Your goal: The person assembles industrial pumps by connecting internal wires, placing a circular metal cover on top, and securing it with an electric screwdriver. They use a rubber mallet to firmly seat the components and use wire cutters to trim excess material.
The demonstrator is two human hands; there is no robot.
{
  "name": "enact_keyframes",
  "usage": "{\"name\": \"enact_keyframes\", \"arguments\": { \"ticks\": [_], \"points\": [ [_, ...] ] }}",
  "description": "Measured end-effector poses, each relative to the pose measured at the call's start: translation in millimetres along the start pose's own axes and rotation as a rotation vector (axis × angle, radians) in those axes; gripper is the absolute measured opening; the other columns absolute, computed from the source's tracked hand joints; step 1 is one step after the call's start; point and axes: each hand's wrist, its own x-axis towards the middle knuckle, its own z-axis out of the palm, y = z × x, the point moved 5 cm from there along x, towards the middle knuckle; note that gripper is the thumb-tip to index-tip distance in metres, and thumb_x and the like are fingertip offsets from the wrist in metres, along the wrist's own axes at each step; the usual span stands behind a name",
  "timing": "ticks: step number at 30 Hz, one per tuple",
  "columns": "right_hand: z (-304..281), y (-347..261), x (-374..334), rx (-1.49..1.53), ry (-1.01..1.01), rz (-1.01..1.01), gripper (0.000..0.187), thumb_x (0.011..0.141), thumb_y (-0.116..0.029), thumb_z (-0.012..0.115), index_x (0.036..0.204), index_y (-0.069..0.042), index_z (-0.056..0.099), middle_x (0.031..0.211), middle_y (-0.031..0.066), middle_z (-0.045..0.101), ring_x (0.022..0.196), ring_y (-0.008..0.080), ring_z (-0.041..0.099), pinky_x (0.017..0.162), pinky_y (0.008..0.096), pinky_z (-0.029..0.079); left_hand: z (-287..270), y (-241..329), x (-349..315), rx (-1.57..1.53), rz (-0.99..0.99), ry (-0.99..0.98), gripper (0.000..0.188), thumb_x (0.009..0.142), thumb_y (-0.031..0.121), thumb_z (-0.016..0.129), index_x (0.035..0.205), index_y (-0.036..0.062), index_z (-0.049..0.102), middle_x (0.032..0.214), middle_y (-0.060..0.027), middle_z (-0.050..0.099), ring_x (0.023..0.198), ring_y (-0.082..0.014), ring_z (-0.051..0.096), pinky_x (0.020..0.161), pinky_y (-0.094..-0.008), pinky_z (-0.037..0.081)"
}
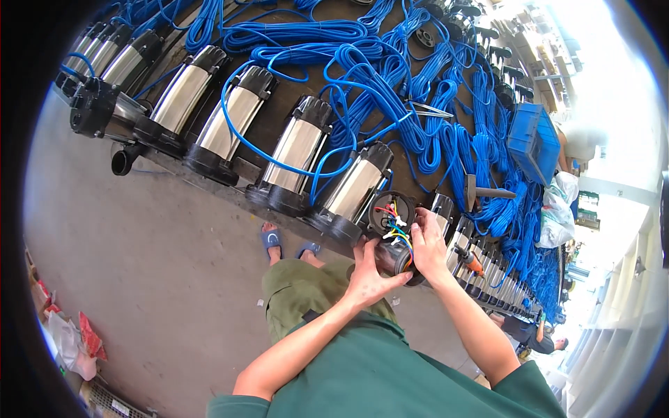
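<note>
A submersible pump motor (387, 259) with a steel body stands tilted at the bench edge in front of me. Its black round cap (377, 221) is off and turned up, with red, yellow, blue and green wires (398, 233) and white connectors running between cap and motor. My left hand (373, 277) is closed round the near side of the motor, thumb and fingers apart across its end. Beside the wires, my right hand (430, 245) is closed against the right side of the motor and cap; part of its grip is hidden.
Several steel pumps (296, 150) line the bench edge on both sides. Coiled blue cables (300, 31) cover the bench behind them. To the right are a hammer (474, 191), an orange-handled tool (474, 264) and a blue crate (533, 143). Another person (536, 334) works at the far right.
</note>
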Motion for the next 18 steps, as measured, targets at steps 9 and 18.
{"name": "enact_keyframes", "arguments": {
  "ticks": [9, 18],
  "points": [
    [-5, -20, 3, -0.028, 0.058, -0.104, 0.037, 0.099, -0.010, 0.049, 0.135, -0.003, 0.055, 0.119, 0.0169, 0.064, 0.107, 0.0351, 0.064, 0.095, 0.0437, 0.049, -3, 1, 2, 0.000, -0.003, 0.023, 0.119, 0.060, 0.052, 0.093, 0.151, 0.0055, 0.032, 0.154, -0.0258, 0.027, 0.137, -0.0422, 0.046, 0.107, -0.0485, 0.049],
    [-5, -29, -5, -0.035, 0.126, -0.085, 0.030, 0.098, -0.010, 0.047, 0.124, -0.002, 0.059, 0.111, 0.0166, 0.065, 0.099, 0.0339, 0.065, 0.090, 0.0436, 0.049, -11, 13, 1, -0.008, -0.024, 0.050, 0.097, 0.057, 0.037, 0.093, 0.138, 0.0077, 0.048, 0.138, -0.0212, 0.042, 0.125, -0.0384, 0.053, 0.100, -0.0470, 0.051]
  ]
}}
